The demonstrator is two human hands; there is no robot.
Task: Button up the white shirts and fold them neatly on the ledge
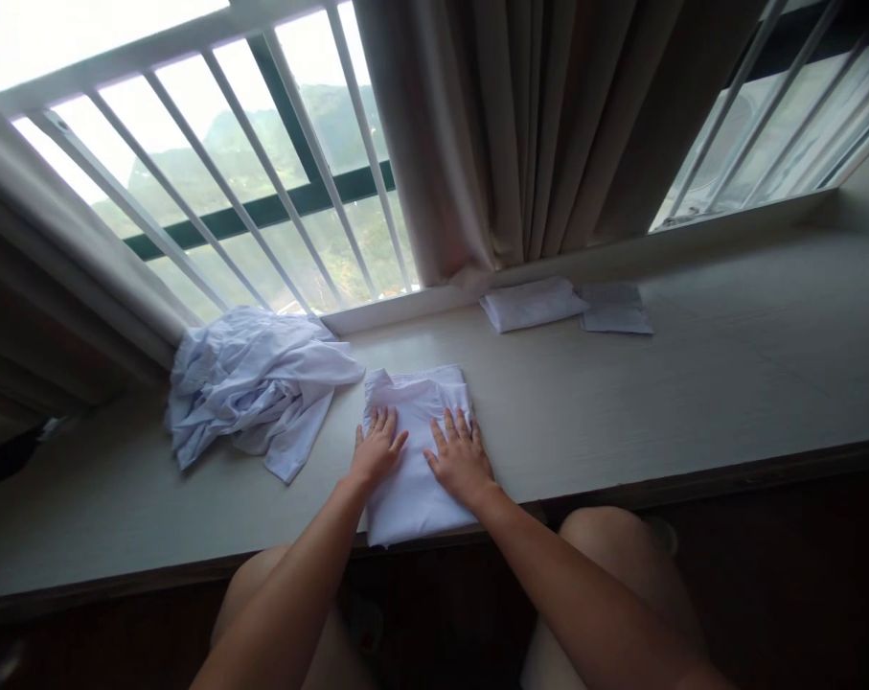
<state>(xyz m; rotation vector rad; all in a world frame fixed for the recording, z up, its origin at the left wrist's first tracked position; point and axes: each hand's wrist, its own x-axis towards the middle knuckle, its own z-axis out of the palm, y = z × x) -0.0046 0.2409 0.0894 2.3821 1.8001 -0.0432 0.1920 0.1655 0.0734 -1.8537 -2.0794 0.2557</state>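
- cloth (418,500), white and folded into a flat oblong, lay on the pale ledge (728,369) straight in front of the person, between the two knees and beneath both hands
- left hand (377,448) rested on its left side, palm down, open with the fingers spread, gripping nothing that showed
- right hand (463,465) pressed on its right side in the same way, open and flat, fingertips close to the right edge
- neither hand was clearly nearer, since each touched the cloth, and most of its middle showed between them
- the long axis ran from near to far, roughly in line with the forearms, leaning only slightly off straight
- its far end, with a seam-like line along the edge, pointed toward the window bars (225,163), and its near end reached the near rim of the ledge; whether it hung over there was hard to tell
- a crumpled white heap (258,383) sat to the left and a little farther off, closer to the left hand than to the right
- a small folded bundle (533,304) and a flat piece (617,309) lay far right, near the curtain (463,144)
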